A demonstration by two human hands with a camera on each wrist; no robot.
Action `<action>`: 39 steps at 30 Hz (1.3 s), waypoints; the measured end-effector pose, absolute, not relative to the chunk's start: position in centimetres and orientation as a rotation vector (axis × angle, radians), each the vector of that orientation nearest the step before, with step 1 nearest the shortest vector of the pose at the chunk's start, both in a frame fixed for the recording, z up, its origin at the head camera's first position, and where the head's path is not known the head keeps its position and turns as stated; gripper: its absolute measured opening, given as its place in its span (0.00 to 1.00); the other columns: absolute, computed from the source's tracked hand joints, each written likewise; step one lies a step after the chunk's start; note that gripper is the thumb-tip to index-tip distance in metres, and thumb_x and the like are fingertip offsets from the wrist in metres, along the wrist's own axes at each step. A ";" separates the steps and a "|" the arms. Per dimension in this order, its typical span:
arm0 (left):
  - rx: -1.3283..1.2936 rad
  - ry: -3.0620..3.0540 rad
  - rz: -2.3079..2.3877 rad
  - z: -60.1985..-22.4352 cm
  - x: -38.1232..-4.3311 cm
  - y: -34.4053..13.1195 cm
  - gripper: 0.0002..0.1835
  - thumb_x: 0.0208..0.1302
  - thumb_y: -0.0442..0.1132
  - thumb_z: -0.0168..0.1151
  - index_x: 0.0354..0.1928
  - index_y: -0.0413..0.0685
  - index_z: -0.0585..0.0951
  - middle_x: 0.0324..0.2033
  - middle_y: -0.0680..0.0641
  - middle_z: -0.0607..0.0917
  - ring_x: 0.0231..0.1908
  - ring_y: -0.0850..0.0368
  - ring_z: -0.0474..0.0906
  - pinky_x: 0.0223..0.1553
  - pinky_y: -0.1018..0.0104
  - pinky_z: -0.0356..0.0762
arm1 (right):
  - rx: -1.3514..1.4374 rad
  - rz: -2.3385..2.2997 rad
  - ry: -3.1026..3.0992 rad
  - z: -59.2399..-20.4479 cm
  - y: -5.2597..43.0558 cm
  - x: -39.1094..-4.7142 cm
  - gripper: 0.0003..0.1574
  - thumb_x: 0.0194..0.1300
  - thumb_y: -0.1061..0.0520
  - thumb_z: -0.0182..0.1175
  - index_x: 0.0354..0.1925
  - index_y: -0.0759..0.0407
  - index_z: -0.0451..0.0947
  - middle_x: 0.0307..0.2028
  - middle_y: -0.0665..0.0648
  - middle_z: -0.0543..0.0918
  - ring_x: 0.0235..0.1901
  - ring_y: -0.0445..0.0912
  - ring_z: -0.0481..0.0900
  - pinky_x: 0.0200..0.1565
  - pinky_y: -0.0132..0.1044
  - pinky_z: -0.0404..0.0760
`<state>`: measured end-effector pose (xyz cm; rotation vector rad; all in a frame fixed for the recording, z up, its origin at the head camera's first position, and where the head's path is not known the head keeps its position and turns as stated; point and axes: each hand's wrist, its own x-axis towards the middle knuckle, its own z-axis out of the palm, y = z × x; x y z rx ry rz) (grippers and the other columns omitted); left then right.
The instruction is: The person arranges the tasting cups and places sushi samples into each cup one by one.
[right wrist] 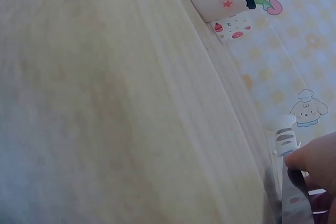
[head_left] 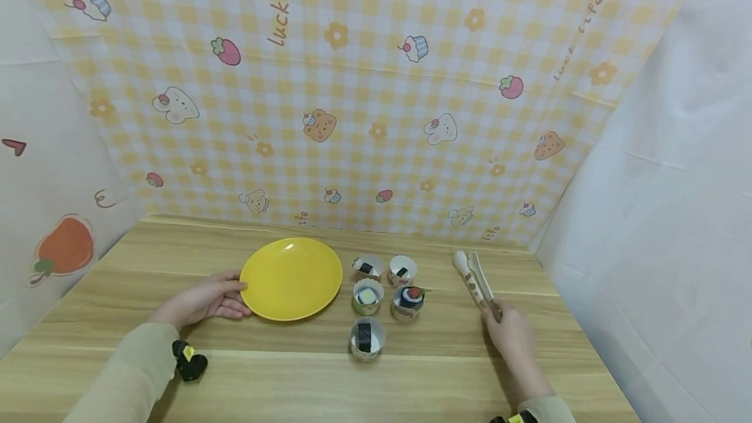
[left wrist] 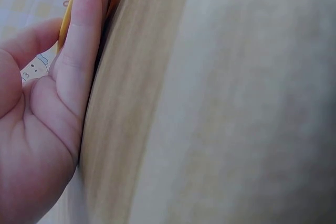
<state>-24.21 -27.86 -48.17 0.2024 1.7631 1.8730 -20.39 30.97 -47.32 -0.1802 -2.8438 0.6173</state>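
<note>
My left hand (head_left: 208, 300) pinches the left rim of a round yellow plate (head_left: 290, 279), thumb on top and fingers at the underside. The left wrist view shows that hand (left wrist: 47, 93) low beside the wooden surface, with only a sliver of the plate's edge. Over on the right, my right hand (head_left: 511, 331) grips the near end of pale tongs (head_left: 473, 276), whose two tips point away and stand slightly apart. Between the hands are several paper cups holding toy-like sushi, among them a front cup (head_left: 375, 347) with a black-banded piece (head_left: 364, 337).
The cups stand grouped right of the plate; one sushi piece with a red top (head_left: 414, 292) rises above its cup. A checked yellow cloth (head_left: 352, 83) hangs behind the wooden table (head_left: 282, 384). White cloths (head_left: 664, 214) hang at both sides.
</note>
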 end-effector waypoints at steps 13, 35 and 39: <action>0.191 1.789 1.863 -48.2 -24.1 -27.8 0.34 0.75 0.37 0.43 0.68 0.23 0.39 0.36 0.38 0.84 0.37 0.47 0.84 0.43 0.56 0.83 | -0.232 0.635 -2.916 -46.7 30.8 -20.3 0.29 0.64 0.52 0.58 0.55 0.73 0.73 0.42 0.71 0.81 0.34 0.57 0.79 0.34 0.55 0.79; 0.060 2.018 1.795 -47.1 -23.5 -26.0 0.35 0.71 0.34 0.43 0.67 0.22 0.38 0.28 0.40 0.83 0.27 0.48 0.84 0.30 0.57 0.85 | -0.115 0.653 -2.963 -44.8 31.5 -20.9 0.39 0.67 0.43 0.57 0.57 0.77 0.68 0.41 0.73 0.80 0.36 0.60 0.80 0.32 0.52 0.81; 0.006 2.119 1.703 -45.9 -23.2 -26.2 0.33 0.70 0.35 0.44 0.65 0.20 0.41 0.25 0.40 0.82 0.23 0.49 0.83 0.26 0.58 0.85 | -0.046 0.586 -2.894 -43.9 31.5 -21.2 0.36 0.68 0.45 0.57 0.57 0.76 0.69 0.45 0.75 0.77 0.42 0.67 0.78 0.40 0.59 0.80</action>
